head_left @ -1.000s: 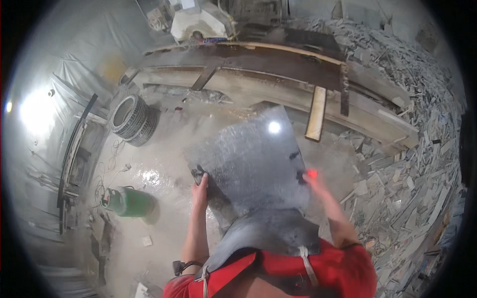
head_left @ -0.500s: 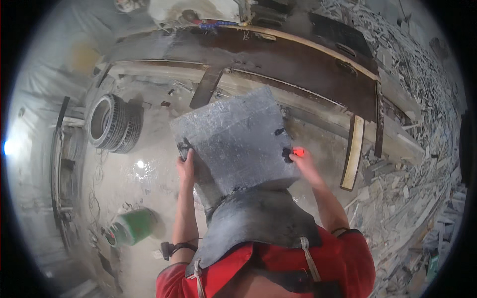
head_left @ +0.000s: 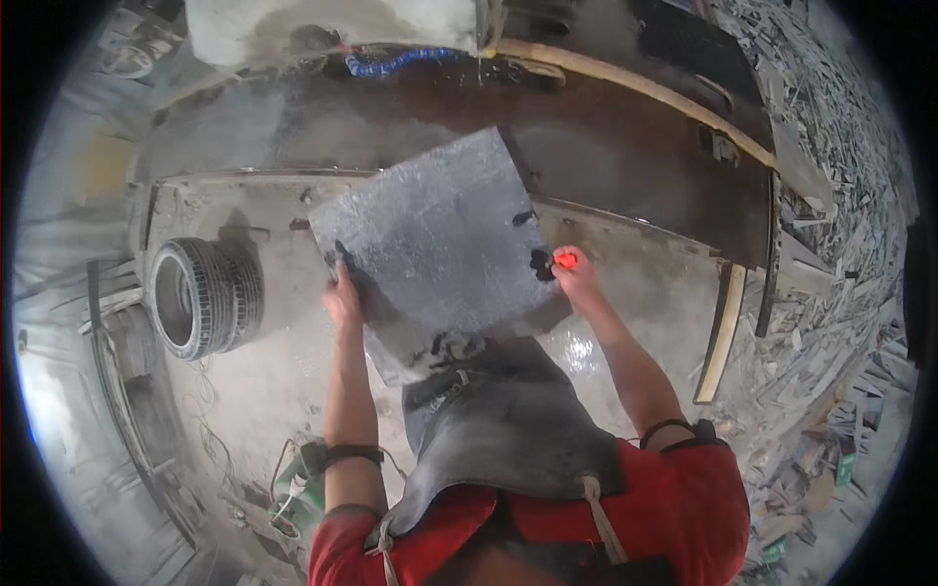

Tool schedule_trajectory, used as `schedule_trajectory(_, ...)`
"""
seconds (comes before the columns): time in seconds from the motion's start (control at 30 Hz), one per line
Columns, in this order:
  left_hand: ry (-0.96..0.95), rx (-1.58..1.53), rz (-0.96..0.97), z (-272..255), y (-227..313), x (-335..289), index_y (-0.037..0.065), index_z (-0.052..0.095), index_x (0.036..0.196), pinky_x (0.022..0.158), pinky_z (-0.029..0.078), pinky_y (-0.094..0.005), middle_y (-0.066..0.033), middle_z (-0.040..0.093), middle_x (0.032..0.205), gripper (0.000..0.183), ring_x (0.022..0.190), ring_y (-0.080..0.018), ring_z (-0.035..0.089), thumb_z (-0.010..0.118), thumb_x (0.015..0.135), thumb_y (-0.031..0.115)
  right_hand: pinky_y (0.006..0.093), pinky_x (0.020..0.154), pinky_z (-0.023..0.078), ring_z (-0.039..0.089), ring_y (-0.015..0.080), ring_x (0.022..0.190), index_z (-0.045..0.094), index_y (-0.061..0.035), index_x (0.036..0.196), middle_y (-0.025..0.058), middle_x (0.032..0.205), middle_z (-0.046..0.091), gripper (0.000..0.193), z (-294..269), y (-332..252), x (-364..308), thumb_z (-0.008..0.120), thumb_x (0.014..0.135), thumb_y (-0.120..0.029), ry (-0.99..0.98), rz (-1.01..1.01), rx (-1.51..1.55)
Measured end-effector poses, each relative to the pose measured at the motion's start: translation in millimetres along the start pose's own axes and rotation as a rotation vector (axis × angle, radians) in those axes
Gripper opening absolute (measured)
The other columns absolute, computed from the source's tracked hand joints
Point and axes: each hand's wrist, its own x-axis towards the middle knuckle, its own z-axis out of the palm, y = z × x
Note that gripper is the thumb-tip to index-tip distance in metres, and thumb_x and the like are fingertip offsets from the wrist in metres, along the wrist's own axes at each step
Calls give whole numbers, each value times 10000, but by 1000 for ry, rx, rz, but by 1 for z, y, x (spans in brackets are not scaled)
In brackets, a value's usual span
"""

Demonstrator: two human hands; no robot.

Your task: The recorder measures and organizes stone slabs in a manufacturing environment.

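A large grey, roughly square block (head_left: 430, 230), dusty on top and with dark patches at its edges, is held up in front of my dark apron (head_left: 508, 420). At its left edge, my left hand (head_left: 343, 296) is closed on the side, the thumb lying near a dark patch. My right hand (head_left: 576, 277) grips the right edge beside a black patch (head_left: 541, 265). A small bright orange-red thing (head_left: 566, 260) shows at the right fingertips; its kind is unclear. The block hides its own underside and the fingers below it.
A long dark bench (head_left: 625, 166) with a pale wooden edge stretches across the far side, a blue coiled hose (head_left: 401, 62) behind. Stacked tyres (head_left: 200, 298) stand at left, a green canister (head_left: 301, 488) near my left elbow. Broken offcuts (head_left: 831, 391) are heaped at right.
Both hands have brought the block farther away and slightly left, toward the bench. The view has shifted, so the bench looks nearer and the canister lower, partly behind my left arm.
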Motion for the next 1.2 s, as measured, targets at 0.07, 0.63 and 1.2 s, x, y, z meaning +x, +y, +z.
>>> schedule_trajectory(0.07,-71,69,-11,13,11,28,-108,653,933,788,480,-424,-242,677,878,713,847,-321,645,595,852,598,292,751,491,599,128,829,595,-49,992,21,934,625,231,12,3,13,626,773,18,64,-61,-5)
schedule_trajectory(0.63,-984,-682,-565,-1,31,-48,14,636,1061,667,481,-303,-70,657,895,289,740,-150,599,611,948,279,447,864,482,590,384,1003,524,-32,1135,199,1089,584,311,169,-134,-10,645,856,-96,-426,-683,-293)
schedule_trajectory(1.2,-264,-219,-81,-9,-65,34,-36,682,892,606,444,-272,-42,637,735,298,664,-101,546,626,919,255,440,872,468,571,318,1051,554,-99,1034,107,1050,563,239,4,-81,75,565,807,-27,-345,-456,-1126)
